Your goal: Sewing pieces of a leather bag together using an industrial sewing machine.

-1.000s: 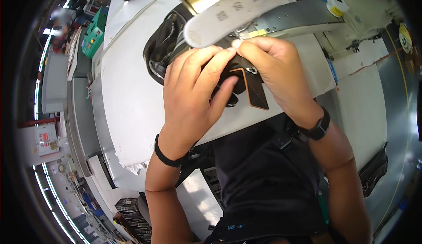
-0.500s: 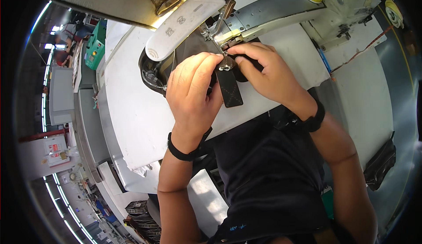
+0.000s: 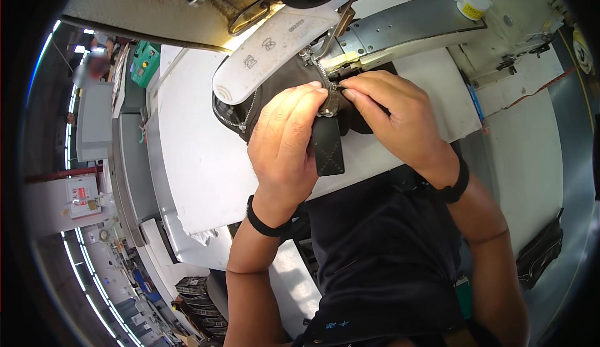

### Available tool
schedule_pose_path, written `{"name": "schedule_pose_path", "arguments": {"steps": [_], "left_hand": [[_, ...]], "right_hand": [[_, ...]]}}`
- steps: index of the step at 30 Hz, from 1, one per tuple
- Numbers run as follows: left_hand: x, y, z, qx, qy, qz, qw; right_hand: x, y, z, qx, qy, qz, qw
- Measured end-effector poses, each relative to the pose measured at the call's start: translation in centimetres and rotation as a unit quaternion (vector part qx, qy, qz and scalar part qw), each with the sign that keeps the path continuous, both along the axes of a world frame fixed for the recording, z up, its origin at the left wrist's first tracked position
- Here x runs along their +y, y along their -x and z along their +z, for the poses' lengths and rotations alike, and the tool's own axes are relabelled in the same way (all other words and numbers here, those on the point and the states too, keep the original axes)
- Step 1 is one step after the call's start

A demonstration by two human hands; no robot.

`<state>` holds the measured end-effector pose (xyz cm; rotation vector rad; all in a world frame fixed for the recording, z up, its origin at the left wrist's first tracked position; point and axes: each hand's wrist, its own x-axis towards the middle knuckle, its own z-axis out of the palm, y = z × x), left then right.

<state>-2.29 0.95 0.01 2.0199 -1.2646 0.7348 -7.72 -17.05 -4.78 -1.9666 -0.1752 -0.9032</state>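
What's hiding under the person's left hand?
Dark cloth with a zipper peeks out past the left hand, and a dark flat tag sticks out on its right. Whatever's right beneath the palm is covered.

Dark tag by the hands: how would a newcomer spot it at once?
Find the white table, then the dark zippered fabric over it. Just right of the left hand, a flat tag points down the picture. Its straight-edged rectangle and faint criss-cross lines set it apart from the fabric's curves.
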Motion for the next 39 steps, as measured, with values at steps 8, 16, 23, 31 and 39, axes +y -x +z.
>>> {"name": "schedule_pose_path", "arguments": {"steps": [8,16,23,31,39], "left_hand": [[-0.1,0.1,0.5,-0.030,-0.033,0.003,0.999],[-0.3,-0.6,0.3,0.013,-0.008,0.024,1.000],[-0.5,-0.3,0.6,-0.012,-0.008,0.023,1.000],[1.3,1.0,6.3,0.630,0.062,0.039,0.773],[-0.8,-0.3,3.0,0.716,0.144,-0.015,0.683]], "right_hand": [[0.4,-0.2,-0.3,0.001,-0.043,0.009,0.999],[1.8,-0.2,-0.4,0.025,-0.109,-0.019,0.994],[2.2,0.0,-1.0,0.100,-0.210,0.024,0.972],[1.4,-0.1,-2.3,0.087,-0.106,-0.042,0.990],[1.5,-0.6,-2.8,0.152,-0.196,0.065,0.967]]}}
